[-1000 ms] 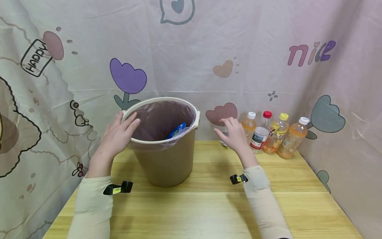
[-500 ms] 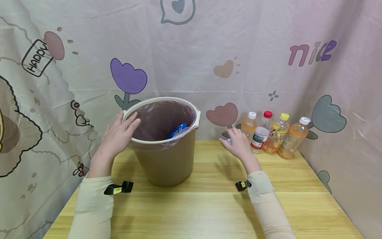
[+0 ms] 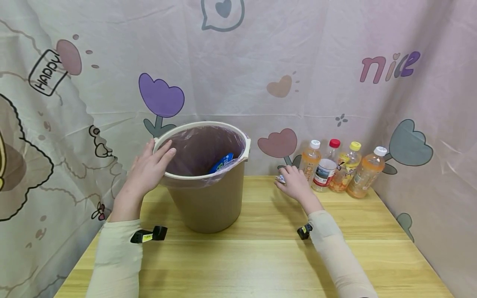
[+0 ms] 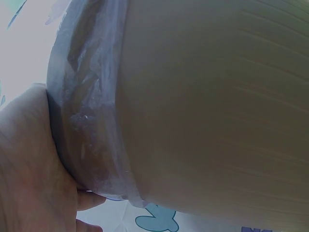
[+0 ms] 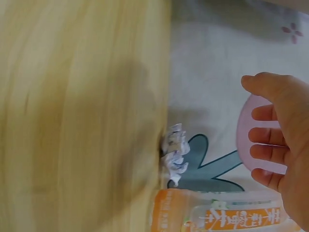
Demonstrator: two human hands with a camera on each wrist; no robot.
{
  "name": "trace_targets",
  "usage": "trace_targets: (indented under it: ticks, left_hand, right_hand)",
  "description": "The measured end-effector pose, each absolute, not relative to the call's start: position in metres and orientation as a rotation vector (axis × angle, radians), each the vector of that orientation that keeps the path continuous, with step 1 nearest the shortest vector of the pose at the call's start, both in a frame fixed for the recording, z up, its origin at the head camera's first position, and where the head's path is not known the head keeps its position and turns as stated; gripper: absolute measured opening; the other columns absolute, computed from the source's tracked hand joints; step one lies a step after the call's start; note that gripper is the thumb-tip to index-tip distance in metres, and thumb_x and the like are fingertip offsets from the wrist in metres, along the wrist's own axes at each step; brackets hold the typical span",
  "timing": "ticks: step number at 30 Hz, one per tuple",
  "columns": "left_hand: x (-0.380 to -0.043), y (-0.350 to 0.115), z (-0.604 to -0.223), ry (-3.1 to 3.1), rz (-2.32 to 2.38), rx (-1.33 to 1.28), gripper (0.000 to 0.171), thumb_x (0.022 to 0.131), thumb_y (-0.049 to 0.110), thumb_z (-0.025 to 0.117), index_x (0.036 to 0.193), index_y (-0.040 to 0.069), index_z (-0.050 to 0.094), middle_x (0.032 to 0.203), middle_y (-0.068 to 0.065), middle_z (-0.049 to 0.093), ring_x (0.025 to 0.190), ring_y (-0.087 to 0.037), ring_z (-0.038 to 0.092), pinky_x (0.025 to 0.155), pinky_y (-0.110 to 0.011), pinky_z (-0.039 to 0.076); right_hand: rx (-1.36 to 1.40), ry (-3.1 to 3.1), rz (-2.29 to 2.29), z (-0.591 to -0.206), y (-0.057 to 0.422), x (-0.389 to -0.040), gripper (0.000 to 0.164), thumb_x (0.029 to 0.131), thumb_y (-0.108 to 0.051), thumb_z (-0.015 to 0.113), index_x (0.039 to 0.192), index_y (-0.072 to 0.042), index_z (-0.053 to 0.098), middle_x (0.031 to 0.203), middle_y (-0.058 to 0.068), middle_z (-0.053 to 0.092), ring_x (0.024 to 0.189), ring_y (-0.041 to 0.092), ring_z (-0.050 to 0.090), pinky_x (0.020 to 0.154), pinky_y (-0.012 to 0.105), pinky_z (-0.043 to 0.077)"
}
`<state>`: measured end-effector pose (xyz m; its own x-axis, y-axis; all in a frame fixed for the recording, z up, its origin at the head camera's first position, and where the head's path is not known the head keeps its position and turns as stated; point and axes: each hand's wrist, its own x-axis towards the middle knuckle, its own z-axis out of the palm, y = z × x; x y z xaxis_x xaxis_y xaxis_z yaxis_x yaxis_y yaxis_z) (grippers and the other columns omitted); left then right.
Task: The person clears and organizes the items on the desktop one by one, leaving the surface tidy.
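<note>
A brown trash can (image 3: 208, 207) with a pale rim stands left of centre, lined with a clear purplish bag (image 4: 96, 96). A blue wrapper (image 3: 222, 163) shows inside it. My left hand (image 3: 147, 169) rests on the can's left rim with fingers extended; in the left wrist view its palm lies along the rim. My right hand (image 3: 295, 183) is at a crumpled paper ball (image 5: 175, 153) near the table's back edge. The right wrist view shows its fingers loosely bent, apart from the paper, with nothing between them.
Right of the paper stand several bottles: an orange one with a white cap (image 3: 310, 159), a red-capped one (image 3: 325, 170), a yellow-capped one (image 3: 344, 169) and another white-capped one (image 3: 367, 174). A printed curtain (image 3: 231, 62) hangs behind the wooden table (image 3: 231, 265).
My right hand has moved right and down toward the paper ball at the back of the table. The left hand and trash can have stayed in place.
</note>
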<state>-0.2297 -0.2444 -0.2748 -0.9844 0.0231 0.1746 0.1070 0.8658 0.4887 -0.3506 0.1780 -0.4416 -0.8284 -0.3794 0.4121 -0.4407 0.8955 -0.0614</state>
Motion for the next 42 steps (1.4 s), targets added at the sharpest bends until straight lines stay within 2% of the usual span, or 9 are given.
trace_targets:
  ticks: [5,10,18,28,31,37,42]
  left_hand:
    - [-0.230,-0.245,-0.275,-2.875,-0.768,-0.100,0.073,0.099,0.066,0.017,0.156,0.020,0.023,0.163,-0.022,-0.008,0.149,-0.048,-0.005,0.112,-0.074,-0.002]
    - [-0.230,-0.245,-0.275,-2.880,-0.761,-0.097,0.073,0.099,0.066,0.017,0.156,0.021,0.023,0.163,-0.022,-0.008,0.149,-0.048,-0.004,0.112,-0.074,-0.001]
    - [-0.230,-0.244,-0.275,-2.885,-0.760,-0.098,0.073,0.099,0.066,0.017,0.156,0.022,0.022,0.163,-0.022,-0.009,0.149,-0.047,-0.006,0.112,-0.074,-0.001]
    - [-0.230,-0.244,-0.276,-2.880,-0.768,-0.097,0.072,0.099,0.065,0.017,0.156,0.022,0.022,0.163,-0.022,-0.009,0.149,-0.047,-0.006,0.112,-0.074,-0.002]
    - [-0.230,-0.245,-0.276,-2.879,-0.775,-0.100,0.072,0.099,0.065,0.018,0.156,0.022,0.022,0.163,-0.022,-0.009,0.149,-0.046,-0.007,0.112,-0.074,-0.002]
    - [-0.229,-0.244,-0.275,-2.882,-0.769,-0.095,0.072,0.099,0.065,0.017,0.156,0.022,0.022,0.163,-0.023,-0.009,0.149,-0.047,-0.006,0.112,-0.074,-0.002]
    - [-0.229,-0.244,-0.275,-2.882,-0.771,-0.095,0.072,0.099,0.065,0.017,0.156,0.021,0.022,0.163,-0.022,-0.009,0.149,-0.046,-0.007,0.112,-0.073,-0.002]
  right_hand:
    - [0.624,-2.646,0.162,-0.446,0.178,-0.357,0.041,0.084,-0.037,0.073,0.111,-0.008,0.061,0.101,0.011,0.059,0.097,0.033,0.054,0.076,0.049,0.045]
    - [0.635,-2.677,0.100,-0.448,0.177,-0.363,0.042,0.084,-0.035,0.073,0.113,-0.008,0.060,0.106,0.013,0.058,0.101,0.034,0.053,0.077,0.048,0.044]
    - [0.631,-2.777,0.017,-0.448,0.176,-0.375,0.047,0.082,-0.031,0.076,0.117,-0.005,0.057,0.114,0.016,0.055,0.112,0.036,0.047,0.088,0.051,0.042]
    - [0.612,-2.844,-0.139,-0.454,0.174,-0.387,0.048,0.086,-0.033,0.074,0.120,-0.004,0.057,0.116,0.017,0.053,0.115,0.034,0.045,0.094,0.049,0.039]
    - [0.594,-2.849,-0.211,-0.454,0.171,-0.387,0.042,0.088,-0.028,0.071,0.121,-0.004,0.056,0.115,0.017,0.053,0.114,0.034,0.044,0.094,0.049,0.038]
    - [0.529,-2.872,-0.315,-0.460,0.168,-0.389,0.035,0.091,-0.007,0.061,0.125,-0.003,0.053,0.119,0.017,0.050,0.114,0.033,0.042,0.094,0.047,0.038]
    - [0.472,-2.877,-0.329,-0.466,0.168,-0.392,0.031,0.091,-0.003,0.058,0.122,-0.003,0.054,0.116,0.016,0.050,0.111,0.032,0.041,0.091,0.046,0.037]
